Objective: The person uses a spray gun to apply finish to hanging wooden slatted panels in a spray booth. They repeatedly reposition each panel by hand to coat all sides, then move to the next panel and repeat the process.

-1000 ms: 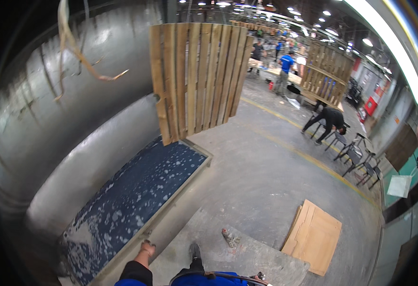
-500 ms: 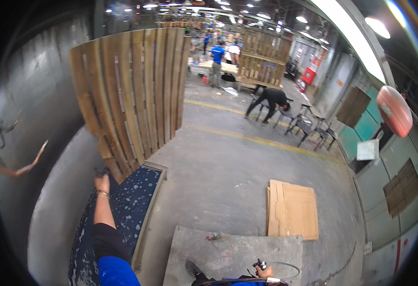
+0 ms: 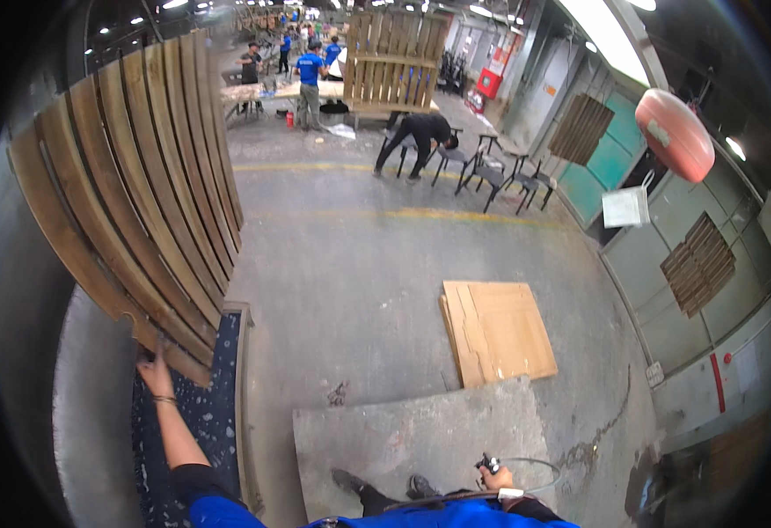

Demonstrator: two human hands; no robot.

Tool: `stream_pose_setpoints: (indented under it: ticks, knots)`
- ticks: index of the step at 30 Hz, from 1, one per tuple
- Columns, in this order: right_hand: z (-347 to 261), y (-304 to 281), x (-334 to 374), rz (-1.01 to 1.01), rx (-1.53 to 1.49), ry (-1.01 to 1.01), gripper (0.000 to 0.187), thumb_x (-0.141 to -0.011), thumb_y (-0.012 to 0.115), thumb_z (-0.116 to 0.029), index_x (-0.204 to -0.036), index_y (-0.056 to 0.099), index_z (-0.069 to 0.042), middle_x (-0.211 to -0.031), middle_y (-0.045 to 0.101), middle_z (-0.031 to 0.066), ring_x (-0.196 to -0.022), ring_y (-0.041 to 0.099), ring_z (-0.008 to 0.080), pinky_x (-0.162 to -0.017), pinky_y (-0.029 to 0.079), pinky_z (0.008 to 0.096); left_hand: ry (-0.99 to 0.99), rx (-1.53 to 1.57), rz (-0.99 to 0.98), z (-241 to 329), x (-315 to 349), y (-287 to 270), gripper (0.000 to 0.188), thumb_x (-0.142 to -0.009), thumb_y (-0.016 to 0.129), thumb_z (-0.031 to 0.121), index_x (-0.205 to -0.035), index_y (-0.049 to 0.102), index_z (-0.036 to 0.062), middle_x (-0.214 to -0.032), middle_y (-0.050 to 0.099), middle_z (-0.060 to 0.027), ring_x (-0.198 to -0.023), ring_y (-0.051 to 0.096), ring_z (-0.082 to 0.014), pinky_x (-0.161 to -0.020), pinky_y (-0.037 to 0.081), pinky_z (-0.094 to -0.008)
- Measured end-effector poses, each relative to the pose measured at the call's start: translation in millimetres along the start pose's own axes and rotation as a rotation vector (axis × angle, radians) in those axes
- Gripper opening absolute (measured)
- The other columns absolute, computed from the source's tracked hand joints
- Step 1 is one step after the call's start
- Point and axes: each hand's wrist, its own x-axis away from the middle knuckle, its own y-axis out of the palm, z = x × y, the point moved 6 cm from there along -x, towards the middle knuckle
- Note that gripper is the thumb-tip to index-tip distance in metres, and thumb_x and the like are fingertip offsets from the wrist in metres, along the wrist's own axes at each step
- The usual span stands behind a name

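Note:
A large panel of upright wooden slats [image 3: 152, 176] hangs at the left, tilted, over a dark-blue trough [image 3: 224, 414] with pale spots. My left hand [image 3: 157, 374] is at the panel's lower left corner, its fingers closed against the bottom edge; their tips are partly blurred. Low at the right, in front of my body, my right hand [image 3: 496, 478] is wrapped round a small black-and-silver spray gun [image 3: 488, 463]. A thin hose [image 3: 544, 466] loops away from it.
A grey board [image 3: 420, 431] lies under my feet, with flat cardboard sheets [image 3: 501, 330] beyond. Further off, a person [image 3: 420, 136] bends over black chairs [image 3: 482, 172]. Another slatted panel [image 3: 394, 66] stands behind. A metal wall [image 3: 95, 414] borders the trough; a red rounded housing [image 3: 675, 136] hangs at right.
The view has swung right, so the scene sits further left. The slatted panel looks larger and nearer, and my left hand now meets its bottom edge. My right hand still holds the spray gun.

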Motion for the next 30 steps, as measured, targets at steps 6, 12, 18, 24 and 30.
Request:
stream_pose_setpoints:
  ticks: [6,12,18,24,30]
  knots:
    - [8.6,-22.4,-9.7,-0.016,-0.11,-0.043,0.044,-0.091,0.075,-0.041,-0.078,0.074,0.001,-0.067,0.072,0.0101,-0.061,0.072,0.0208,-0.057,0.056,0.0386,-0.097,0.109,-0.301,-11.2,134.7,107.8,0.061,-0.097,0.071,0.022,-0.144,0.044,-0.0076,-0.138,0.058,-0.0194,-0.125,0.056,-0.0259,-0.108,0.042,-0.0388]
    - [19.2,-54.3,-15.0,-0.011,-0.253,-0.084,0.041,-0.095,0.073,-0.036,-0.085,0.071,0.004,-0.07,0.071,0.0092,-0.052,0.067,0.019,-0.046,0.055,0.0352,-0.014,-0.074,-0.048,36.9,191.9,124.6,0.062,-0.093,0.071,0.014,-0.145,0.046,-0.0086,-0.137,0.061,-0.0218,-0.127,0.059,-0.0283,-0.108,0.044,-0.0373]
    - [74.3,-73.7,-94.5,-0.104,-0.498,-0.108,0.039,-0.096,0.073,-0.039,-0.091,0.07,0.0,-0.074,0.071,0.0074,-0.063,0.069,0.0169,-0.047,0.055,0.0329,-0.017,-0.133,0.026,141.1,297.1,94.4,0.045,-0.091,0.071,0.012,-0.129,0.06,-0.0085,-0.118,0.071,-0.0149,-0.106,0.068,-0.0218,-0.096,0.05,-0.0334]
    - [98.3,-138.8,-176.6,-0.243,-0.717,-0.377,0.034,-0.1,0.068,-0.038,-0.094,0.07,-0.004,-0.077,0.071,0.004,-0.066,0.066,0.0112,-0.051,0.051,0.0276,-0.007,-0.189,0.111,299.7,434.2,82.1,0.026,-0.094,0.066,0.012,-0.108,0.068,-0.0099,-0.105,0.073,-0.0115,-0.097,0.067,-0.0188,-0.09,0.051,-0.0321]
    - [97.0,-237.8,-171.8,-0.406,-0.972,-0.517,0.033,-0.102,0.065,-0.038,-0.094,0.069,-0.006,-0.082,0.072,0.0046,-0.071,0.064,0.0091,-0.051,0.048,0.0253,-0.018,-0.3,0.071,464.3,525.8,130.8,0.031,-0.091,0.068,0.021,-0.106,0.069,-0.0063,-0.097,0.071,-0.0092,-0.088,0.065,-0.016,-0.079,0.05,-0.0294]
